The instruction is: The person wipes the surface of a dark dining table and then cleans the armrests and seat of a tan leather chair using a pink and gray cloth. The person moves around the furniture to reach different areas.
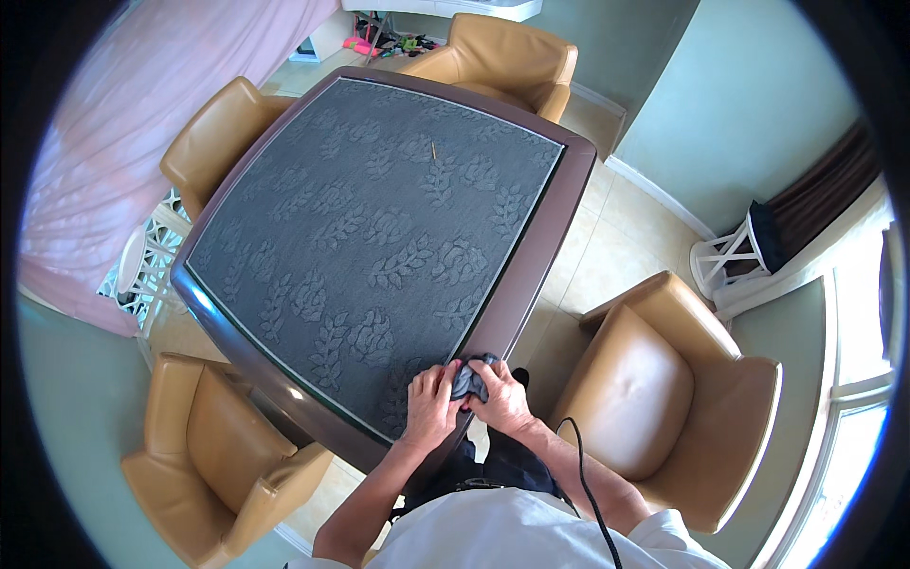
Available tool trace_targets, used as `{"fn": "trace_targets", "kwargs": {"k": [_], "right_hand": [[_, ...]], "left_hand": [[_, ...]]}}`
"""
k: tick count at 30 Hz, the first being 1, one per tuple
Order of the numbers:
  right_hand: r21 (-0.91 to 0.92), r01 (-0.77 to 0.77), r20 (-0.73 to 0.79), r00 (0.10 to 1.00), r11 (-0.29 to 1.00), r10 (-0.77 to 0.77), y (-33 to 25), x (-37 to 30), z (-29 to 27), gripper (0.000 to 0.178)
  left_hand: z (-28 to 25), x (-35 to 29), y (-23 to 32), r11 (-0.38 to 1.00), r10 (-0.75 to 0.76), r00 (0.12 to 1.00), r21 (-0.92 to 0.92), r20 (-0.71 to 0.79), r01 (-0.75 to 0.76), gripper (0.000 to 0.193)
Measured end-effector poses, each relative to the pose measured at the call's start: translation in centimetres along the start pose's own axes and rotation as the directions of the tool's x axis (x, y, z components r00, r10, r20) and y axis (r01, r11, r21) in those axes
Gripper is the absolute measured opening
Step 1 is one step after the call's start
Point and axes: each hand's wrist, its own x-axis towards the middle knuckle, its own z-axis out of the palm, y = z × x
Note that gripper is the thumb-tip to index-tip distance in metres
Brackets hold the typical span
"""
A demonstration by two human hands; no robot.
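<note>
No legible text or numbers.

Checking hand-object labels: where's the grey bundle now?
Head view, below centre, slightly right: the grey bundle is between the left hand and right hand, by the brown table rim.

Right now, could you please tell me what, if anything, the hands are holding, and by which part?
The left hand and right hand hold a bunched grey cloth between them, by its left and right sides.

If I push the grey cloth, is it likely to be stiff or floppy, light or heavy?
The cloth is probably floppy: it bunches into folds between the left hand and right hand. It seems light, being a small wad.
</note>
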Motion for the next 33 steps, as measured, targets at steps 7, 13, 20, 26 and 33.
{"fn": "trace_targets", "kwargs": {"k": [7, 13, 20, 26, 33], "right_hand": [[0.015, -0.088, -0.047, 0.995, 0.996, 0.089, 5.0, 8.4, -4.7, 0.069], [0.032, -0.149, -0.086, 0.985, 0.988, 0.152, 9.3, 15.6, -8.5, 0.068], [0.028, -0.179, -0.056, 0.982, 0.983, 0.18, 11.6, 19.4, -10.5, 0.069], [-0.001, -0.176, -0.076, 0.981, 0.984, 0.176, 12.0, 19.5, -10.4, 0.069], [-0.002, -0.166, -0.094, 0.982, 0.986, 0.165, 11.6, 18.3, -10.4, 0.072]], "left_hand": [[4.4, 11.4, 1.3, 0.999, -0.044, 0.999, 0.006, -0.005, 0.044, 0.064], [8.7, 20.6, 1.2, 0.999, -0.053, 0.998, -0.012, -0.046, 0.052, 0.066], [10.0, 24.8, 1.7, 0.997, -0.071, 0.996, 0.01, -0.05, 0.072, 0.072], [10.1, 25.1, 1.8, 0.998, -0.068, 0.996, -0.005, -0.066, 0.068, 0.068], [10.3, 24.2, 2.3, 0.999, -0.027, 0.993, 0.02, -0.113, 0.03, 0.065]]}}
